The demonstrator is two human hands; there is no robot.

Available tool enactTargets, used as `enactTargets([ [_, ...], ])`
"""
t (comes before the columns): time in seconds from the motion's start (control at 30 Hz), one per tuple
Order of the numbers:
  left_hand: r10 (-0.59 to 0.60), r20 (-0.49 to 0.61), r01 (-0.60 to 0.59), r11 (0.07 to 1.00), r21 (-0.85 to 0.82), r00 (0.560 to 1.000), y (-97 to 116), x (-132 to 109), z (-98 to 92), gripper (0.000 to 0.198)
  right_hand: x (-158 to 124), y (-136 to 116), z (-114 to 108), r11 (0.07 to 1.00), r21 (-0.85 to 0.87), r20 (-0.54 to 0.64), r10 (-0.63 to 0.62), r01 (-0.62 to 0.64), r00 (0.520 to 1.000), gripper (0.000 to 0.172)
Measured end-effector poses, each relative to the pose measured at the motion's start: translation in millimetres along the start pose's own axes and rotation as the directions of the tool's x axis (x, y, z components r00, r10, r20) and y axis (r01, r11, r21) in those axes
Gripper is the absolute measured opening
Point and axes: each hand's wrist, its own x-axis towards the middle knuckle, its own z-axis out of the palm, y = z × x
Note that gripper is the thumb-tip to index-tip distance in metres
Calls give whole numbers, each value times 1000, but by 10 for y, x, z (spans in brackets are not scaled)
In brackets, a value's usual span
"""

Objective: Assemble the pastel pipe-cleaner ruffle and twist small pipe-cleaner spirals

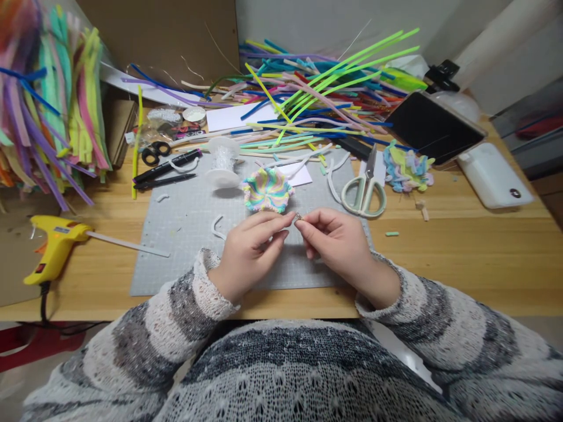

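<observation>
Delicately, the right hand (341,243) pinches a small shiny piece (298,217) between thumb and forefinger, its other fingers curled under; the piece looks metallic, but its exact shape is too small to tell. The left hand (253,246) is partly open, fingers long and gently bent, the thumb a little apart from them with nothing seen in the gap, and its forefinger tip lies just beside the piece. Both wrists come out of chunky striped knit sleeves (182,313), openwork in grey and cream. Just beyond the fingertips, on a smooth grey gridded mat (169,272), sits a fuzzy ruffled cup (267,190) with wavy pastel stripes and a scalloped edge. Behind and to its left stands a white plastic spool (223,165) wound with clear, glassy thread. Pale-handled scissors (364,196) with rounded loops lie to the right, and near them is a frilly, crumpled pastel bundle (407,167). A yellow glue gun (59,246) rests on the left of the wood-grained desk (440,275), a slim, whitish stick (127,243) poking from it onto the mat. Along the back spreads a tangle of soft, fluffy pipe cleaners (308,94), thin and straight, the neon green ones lying uppermost.
</observation>
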Motion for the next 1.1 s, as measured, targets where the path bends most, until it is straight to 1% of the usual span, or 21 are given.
enactTargets([
  [0.1, -9, 9, 9, 1000, 3, 1000, 4, -7, 0, 32, 8, 17, -11, 1000, -7, -17, 16, -16, 1000, 27],
  [0.17, -35, 10, 35, 999, -2, 999, 17, 0, -5, 27, 15, 18, -16, 1000, -10, -12, 28, -28, 1000, 28],
  [0.3, -174, -14, 173, 983, -64, 985, 43, 41, -23, 8, 18, -7, -10, 999, -33, 66, 36, -34, 997, 28],
  [0.37, -207, -13, 205, 974, -96, 978, 45, 60, -33, 4, 13, -24, -7, 998, -51, 105, 35, -29, 994, 27],
  [0.53, -189, 6, 189, 977, -100, 982, 39, 71, -50, 5, 3, -49, -13, 997, -75, 167, 40, -27, 985, 26],
  [0.63, -186, 4, 186, 978, -96, 983, 42, 70, -50, 6, -1, -54, -10, 997, -70, 183, 29, -16, 983, 26],
  [0.8, -246, 31, 248, 959, -138, 969, 44, 67, -46, 8, -9, -66, 8, 998, -52, 188, 43, -33, 981, 31],
  [0.9, -267, 36, 269, 945, -186, 963, 30, 50, -34, 8, -2, -66, 9, 998, -14, 193, 66, -64, 979, 33],
  [0.97, -294, 30, 293, 924, -245, 955, 12, 39, -23, 2, 7, -61, 5, 994, 30, 210, 100, -109, 973, 33],
  [1.07, -367, 62, 364, 861, -356, 928, -20, 42, -15, 18, 20, -52, -6, 980, 96, 250, 144, -172, 957, 32],
  [1.1, -377, 90, 380, 838, -391, 922, -30, 50, -17, 19, 22, -52, -10, 978, 106, 267, 146, -180, 952, 32],
])
